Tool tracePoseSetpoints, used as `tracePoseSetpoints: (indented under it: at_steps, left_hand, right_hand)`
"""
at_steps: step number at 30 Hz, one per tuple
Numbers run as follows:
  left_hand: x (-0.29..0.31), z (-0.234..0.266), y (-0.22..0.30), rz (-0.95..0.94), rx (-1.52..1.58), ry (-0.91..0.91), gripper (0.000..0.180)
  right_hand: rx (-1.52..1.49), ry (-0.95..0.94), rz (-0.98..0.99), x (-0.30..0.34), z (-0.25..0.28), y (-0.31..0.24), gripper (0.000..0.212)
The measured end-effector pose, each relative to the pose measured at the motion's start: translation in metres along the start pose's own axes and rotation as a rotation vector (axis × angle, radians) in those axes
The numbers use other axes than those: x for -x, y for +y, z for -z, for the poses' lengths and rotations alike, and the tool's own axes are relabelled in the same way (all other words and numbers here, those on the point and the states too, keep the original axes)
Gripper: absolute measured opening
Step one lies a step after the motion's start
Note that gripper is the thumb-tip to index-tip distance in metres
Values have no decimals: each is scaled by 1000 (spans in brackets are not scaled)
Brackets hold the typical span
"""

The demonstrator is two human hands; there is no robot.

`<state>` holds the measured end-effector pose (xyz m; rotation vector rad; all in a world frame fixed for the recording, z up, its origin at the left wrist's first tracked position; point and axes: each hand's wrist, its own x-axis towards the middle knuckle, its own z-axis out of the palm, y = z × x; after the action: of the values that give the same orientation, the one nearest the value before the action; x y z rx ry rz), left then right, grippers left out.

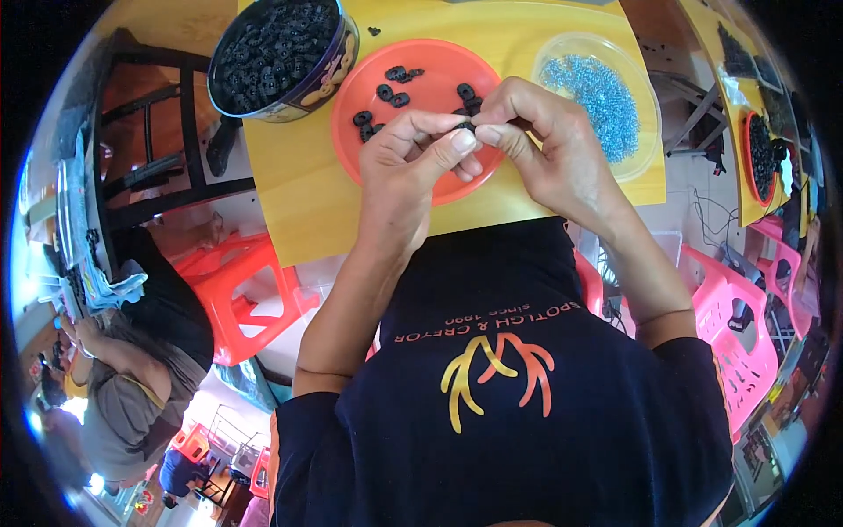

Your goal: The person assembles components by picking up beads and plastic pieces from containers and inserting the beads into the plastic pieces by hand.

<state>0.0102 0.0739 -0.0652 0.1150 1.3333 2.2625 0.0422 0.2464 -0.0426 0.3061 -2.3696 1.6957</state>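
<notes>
My left hand [413, 154] and my right hand [540, 132] meet above a round red-orange plate [448, 60]. Thumb and fingers of both pinch one small black ring-shaped part [464, 126], mostly covered by the fingertips. Several more black parts [399, 75] lie in small groups on the plate, some of them behind my hands. To the left of the plate stands a round tin [290, 112] heaped with the same kind of black parts [279, 53]. On the right, a clear shallow round container [648, 158] holds many small shiny blue pieces [593, 101].
All this stands on a yellow table [294, 211]; a tiny black bit [375, 32] lies near the tin. A red stool [237, 290] is at the left, a pink chair [738, 342] at the right. Another person [140, 378] sits at the left. A second table [711, 79] holds a red tray [760, 167].
</notes>
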Motion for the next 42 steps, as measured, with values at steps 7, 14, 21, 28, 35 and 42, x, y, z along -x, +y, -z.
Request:
tracePoseSetpoints:
  at_steps: [7, 14, 21, 28, 35, 42]
  left_hand:
    - [4, 1, -19, 55, 209, -11, 10]
    - [4, 12, -20, -17, 128, -27, 11]
    - [2, 8, -11, -122, -1, -50, 12]
    - [6, 5, -8, 11, 146, -2, 11]
    - [7, 6, -7, -151, -228, 67, 12]
    - [6, 5, -4, -262, -308, 102, 12]
  right_hand:
    - [-80, -57, -263, 14, -3, 4, 5]
    - [-358, -71, -293, 17, -8, 3, 5]
    - [-147, 142, -95, 17, -24, -3, 4]
    - [119, 154, 53, 13, -23, 4, 6]
    - [-123, 87, -162, 10, -21, 6, 3]
    - [-322, 128, -262, 7, -29, 2, 4]
